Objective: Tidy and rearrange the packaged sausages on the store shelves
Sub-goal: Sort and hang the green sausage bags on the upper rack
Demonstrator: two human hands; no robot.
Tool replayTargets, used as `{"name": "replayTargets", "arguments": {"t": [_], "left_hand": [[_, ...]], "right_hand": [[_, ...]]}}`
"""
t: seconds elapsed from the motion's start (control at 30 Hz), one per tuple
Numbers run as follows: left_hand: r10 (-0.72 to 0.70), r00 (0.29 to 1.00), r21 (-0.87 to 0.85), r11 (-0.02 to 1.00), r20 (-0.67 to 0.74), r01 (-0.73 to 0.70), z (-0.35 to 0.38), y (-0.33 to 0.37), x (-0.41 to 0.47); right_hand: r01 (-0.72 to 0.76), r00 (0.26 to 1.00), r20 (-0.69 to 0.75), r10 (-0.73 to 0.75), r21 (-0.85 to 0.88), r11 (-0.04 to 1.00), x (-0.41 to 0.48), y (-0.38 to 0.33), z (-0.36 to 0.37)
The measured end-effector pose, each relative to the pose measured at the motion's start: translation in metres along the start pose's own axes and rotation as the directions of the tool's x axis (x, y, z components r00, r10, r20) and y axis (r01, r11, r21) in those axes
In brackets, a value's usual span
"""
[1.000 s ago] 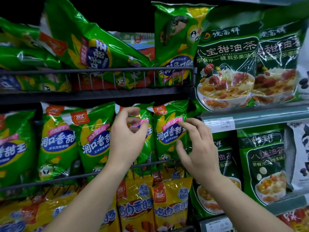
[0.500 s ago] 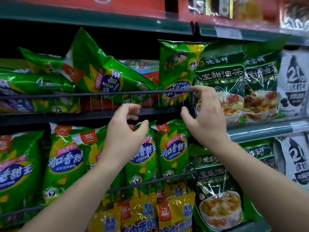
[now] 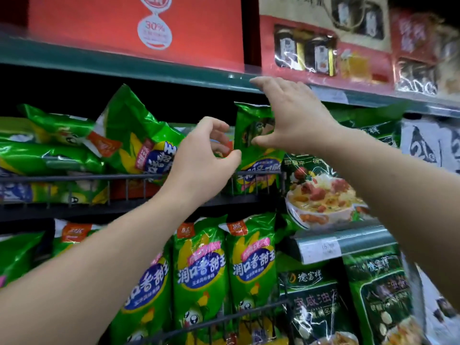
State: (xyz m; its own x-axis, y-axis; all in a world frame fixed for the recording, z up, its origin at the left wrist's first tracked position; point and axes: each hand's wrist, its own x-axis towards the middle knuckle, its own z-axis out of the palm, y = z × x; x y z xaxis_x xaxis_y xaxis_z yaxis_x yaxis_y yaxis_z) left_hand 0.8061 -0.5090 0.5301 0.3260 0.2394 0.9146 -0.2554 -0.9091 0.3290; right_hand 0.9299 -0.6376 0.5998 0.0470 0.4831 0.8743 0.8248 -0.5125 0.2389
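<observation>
The upright green sausage pack (image 3: 257, 168) stands at the right end of the upper wire basket, behind the wire rail (image 3: 99, 176) and close against the dark green oil-tea bag (image 3: 323, 192) next door. The right hand (image 3: 296, 118) is spread wide in front of the pack's top half. Its thumb sits low on the pack's face, its fingers reach up to the green shelf edge (image 3: 149, 70) above, and it clamps nothing. The left hand (image 3: 201, 158) is curled into a loose C just beside the pack's left edge, with nothing between its fingers (whether the thumb tip actually touches the film, I cannot tell).

As I judge it, several things could go wrong from here:

- **Slipping:** The film looks glossy, so a pinch from one side alone would probably slide off. The pack could then tip forward over the low rail onto the lower row of sausage packs (image 3: 201, 267).
- **Snagging:** There is little room under the shelf edge. Lifting the pack straight up could jam its top seam or the right hand's fingers against the edge.
- **Neighbours shifting:** The tilted sausage pack (image 3: 139, 145) to the left leans on a flat pile (image 3: 49, 158). If the upright pack is moved carelessly, that one could slump further.
- **Dragging:** If the pack is pulled out sideways, the oil-tea bag may come with it.
</observation>
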Motion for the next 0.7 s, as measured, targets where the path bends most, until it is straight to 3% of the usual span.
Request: {"name": "replayTargets", "arguments": {"t": [0.2, 0.33, 0.5, 0.7], "left_hand": [[-0.129, 0.990, 0.020, 0.992, 0.054, 0.128, 0.010, 0.004, 0.033], [-0.243, 0.967, 0.045, 0.970, 0.071, 0.241, 0.019, -0.002, 0.040], [-0.221, 0.966, 0.076, 0.974, 0.138, 0.212, 0.030, -0.005, 0.038], [-0.205, 0.968, 0.124, 0.974, 0.143, 0.188, 0.035, -0.009, 0.034]], "right_hand": [[0.005, 0.966, 0.257, -0.004, -0.003, 1.000, 0.031, 0.009, -0.016], [0.111, 0.960, 0.265, -0.093, -0.054, 0.992, 0.038, 0.007, -0.020], [0.111, 0.915, 0.384, -0.123, 0.054, 0.992, 0.042, 0.008, -0.014], [0.114, 0.925, 0.343, -0.160, 0.151, 0.982, 0.044, 0.014, -0.004]]}}
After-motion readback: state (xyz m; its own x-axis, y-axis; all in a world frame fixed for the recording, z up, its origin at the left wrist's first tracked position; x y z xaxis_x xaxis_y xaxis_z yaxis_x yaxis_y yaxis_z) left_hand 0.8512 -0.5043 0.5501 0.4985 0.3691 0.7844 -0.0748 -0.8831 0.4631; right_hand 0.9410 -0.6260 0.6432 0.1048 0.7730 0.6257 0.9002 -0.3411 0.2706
